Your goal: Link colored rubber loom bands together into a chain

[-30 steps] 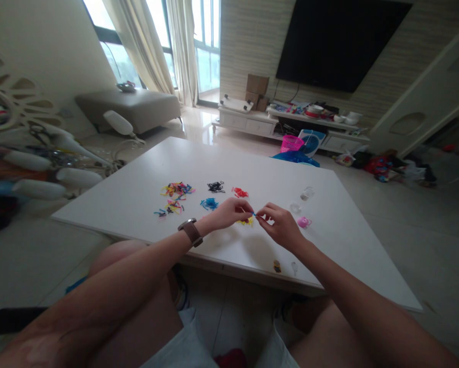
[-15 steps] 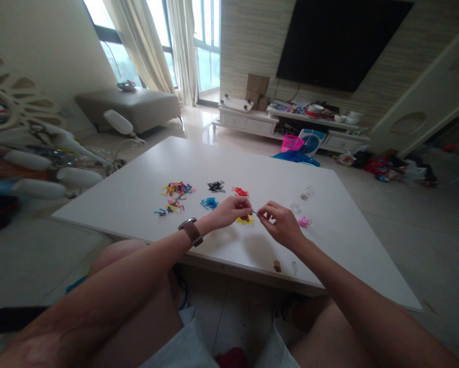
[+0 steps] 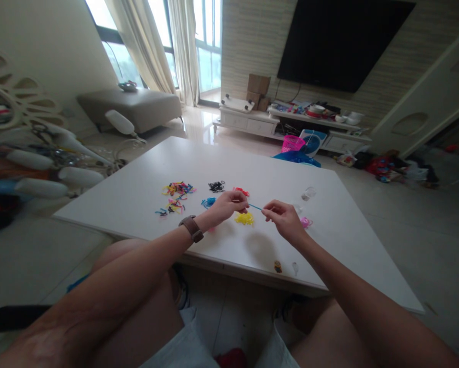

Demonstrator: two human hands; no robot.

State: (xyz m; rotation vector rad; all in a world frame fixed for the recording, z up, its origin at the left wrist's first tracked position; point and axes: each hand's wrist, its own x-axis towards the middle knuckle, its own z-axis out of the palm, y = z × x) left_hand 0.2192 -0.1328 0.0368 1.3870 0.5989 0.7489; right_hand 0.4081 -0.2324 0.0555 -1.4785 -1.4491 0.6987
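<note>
- The left hand and the right hand are pinching opposite ends of a blue rubber band, above the bench.
- They are standing farther apart than a second ago, apparently stretching the band straight.
- A yellow rubber-band pile is now showing more fully, lying towards the bench's near edge.

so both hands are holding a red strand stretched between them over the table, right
Not red: the strand is blue, as the head view shows. The left hand and right hand do hold it stretched between them over the table.
</note>
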